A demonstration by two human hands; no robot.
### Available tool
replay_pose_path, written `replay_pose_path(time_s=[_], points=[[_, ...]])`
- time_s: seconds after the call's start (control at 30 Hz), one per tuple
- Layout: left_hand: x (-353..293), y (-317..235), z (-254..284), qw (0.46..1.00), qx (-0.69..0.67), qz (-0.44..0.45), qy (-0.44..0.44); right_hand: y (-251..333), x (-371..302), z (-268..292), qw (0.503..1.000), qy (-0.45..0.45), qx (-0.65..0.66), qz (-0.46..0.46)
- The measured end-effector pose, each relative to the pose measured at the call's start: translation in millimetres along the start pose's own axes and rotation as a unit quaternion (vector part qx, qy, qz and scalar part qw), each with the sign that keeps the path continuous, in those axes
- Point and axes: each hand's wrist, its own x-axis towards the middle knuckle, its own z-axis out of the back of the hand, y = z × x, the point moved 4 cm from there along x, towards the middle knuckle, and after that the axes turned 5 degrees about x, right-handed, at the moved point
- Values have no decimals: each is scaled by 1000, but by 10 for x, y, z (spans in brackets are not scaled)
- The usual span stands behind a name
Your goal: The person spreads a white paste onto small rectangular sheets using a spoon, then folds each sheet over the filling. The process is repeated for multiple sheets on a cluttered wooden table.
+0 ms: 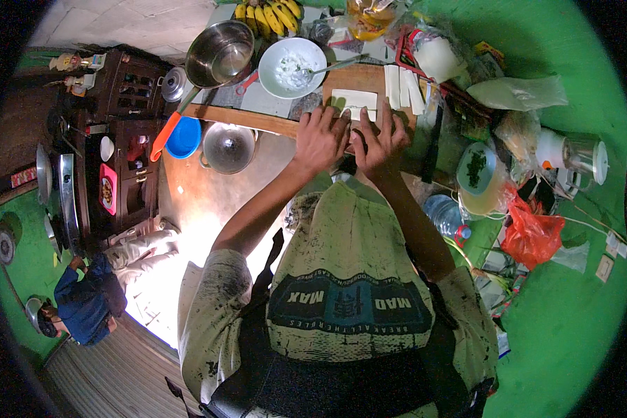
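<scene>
A pale, flat rectangular sheet [355,97], like a dough wrapper, lies on a wooden board [341,75] at the counter's near edge. My left hand [320,139] and my right hand [381,145] are side by side at its near edge. Their fingertips are bent onto that edge and the thumbs are tucked beneath, so what is pinched there is partly hidden. Several white strips [401,89] lie along the board's right side. Beyond my left hand stands a white bowl [272,70] with a white, green-flecked mixture and a spoon [338,63] in it.
A steel pan [221,52] with an orange handle overhangs the counter at left, near bananas [272,17]. Right of the board are a black-handled knife [433,143] and a dish of chopped greens [476,167]. A blue basin [184,137] sits lower left. Another person [90,299] sits at far left.
</scene>
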Motion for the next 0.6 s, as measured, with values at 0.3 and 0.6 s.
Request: replay_pose_path(time_s=[0.3, 0.6], points=[[-106, 104, -57, 1000, 9, 15, -6, -75, -51, 3, 999, 44, 27, -13], [-9, 34, -51, 1000, -15, 8, -12, 66, 81, 8, 999, 36, 40, 1]])
